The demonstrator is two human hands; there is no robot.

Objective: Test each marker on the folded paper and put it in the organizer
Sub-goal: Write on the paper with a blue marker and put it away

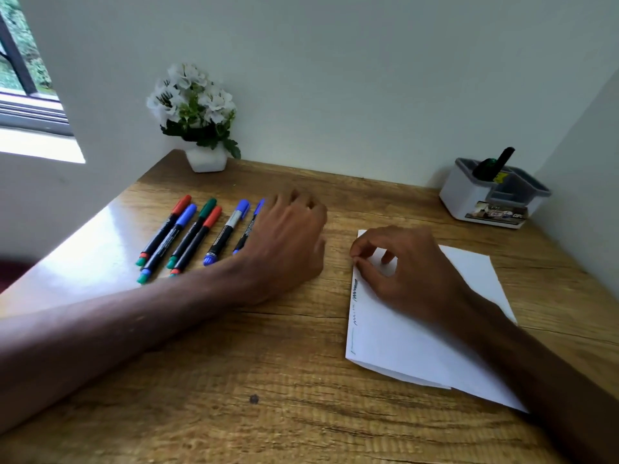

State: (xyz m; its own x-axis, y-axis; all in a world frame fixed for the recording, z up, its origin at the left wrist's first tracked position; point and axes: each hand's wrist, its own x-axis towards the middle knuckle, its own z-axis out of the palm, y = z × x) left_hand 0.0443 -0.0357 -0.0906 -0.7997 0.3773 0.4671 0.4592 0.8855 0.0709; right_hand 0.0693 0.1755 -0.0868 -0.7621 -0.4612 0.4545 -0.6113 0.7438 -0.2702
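Several capped markers [187, 236] lie side by side on the left of the wooden table [234, 380], with red, blue and green caps. My left hand [288, 239] rests just right of them with loosely curled fingers, covering part of the rightmost blue marker [249, 229]; I see nothing held in it. The folded white paper [402, 339] lies to the right, with a few scribbles along its left edge. My right hand [405, 266] lies on the paper, its thumb and forefinger pinching that left edge near the top corner. The white and grey organizer [469, 195] at back right holds one dark marker [495, 164].
A white pot of white flowers [201, 128] stands at the back left against the wall. Walls close off the table at the back and right. A window is at the far left. Bare tabletop lies in front, between my arms.
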